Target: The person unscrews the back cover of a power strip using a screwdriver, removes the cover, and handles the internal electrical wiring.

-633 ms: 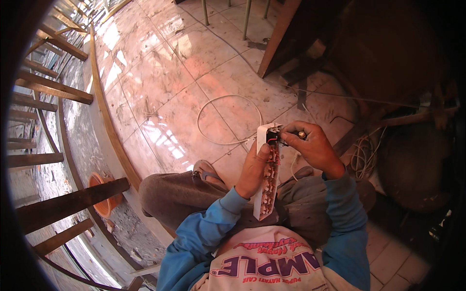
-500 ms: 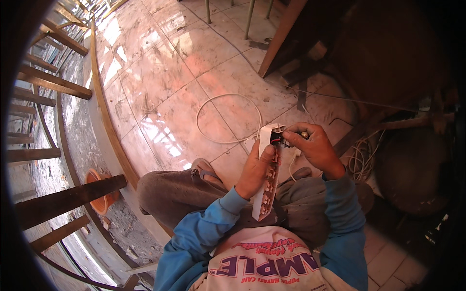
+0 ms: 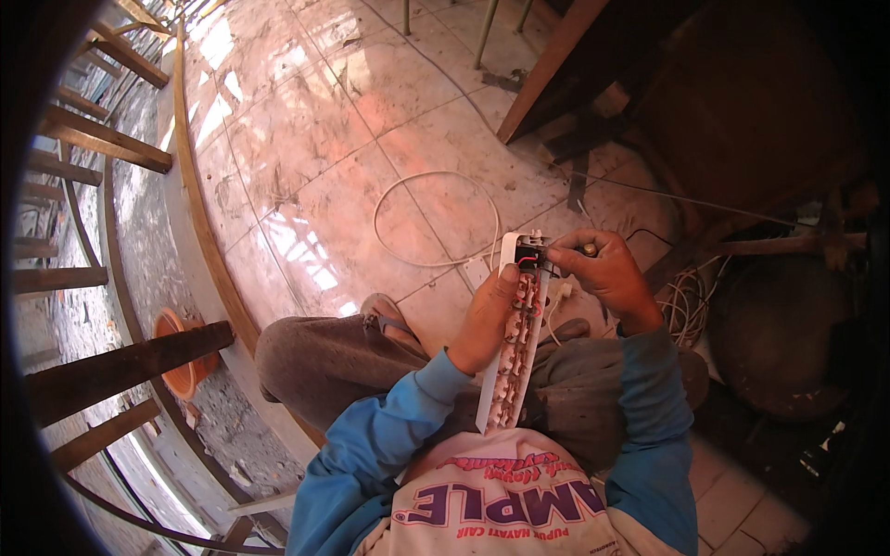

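An opened white power strip (image 3: 513, 375) stands tilted above my lap, its inside with rows of coppery metal contacts facing up. My left hand (image 3: 482, 320) is closed round its left side, the thumb lying over the edge. At the far end sit a black part (image 3: 528, 257) and a short red wire. My right hand (image 3: 601, 271) is closed, its thumb and fingertips pinched against that end's right side; what lies between them is hidden. A small brassy round thing (image 3: 590, 249) shows at its fingers, too small to name.
A white cable (image 3: 376, 222) loops on the tiled floor beyond the strip. Coiled cable (image 3: 688, 301) lies to the right, near a dark round object (image 3: 788, 334) and wooden furniture (image 3: 547, 79). Wooden railing bars (image 3: 130, 357) and an orange pot (image 3: 185, 371) are at left.
The strip has turned so more of its inside faces up. The black part now sits inside its far end, and my right fingers have come against the strip's side.
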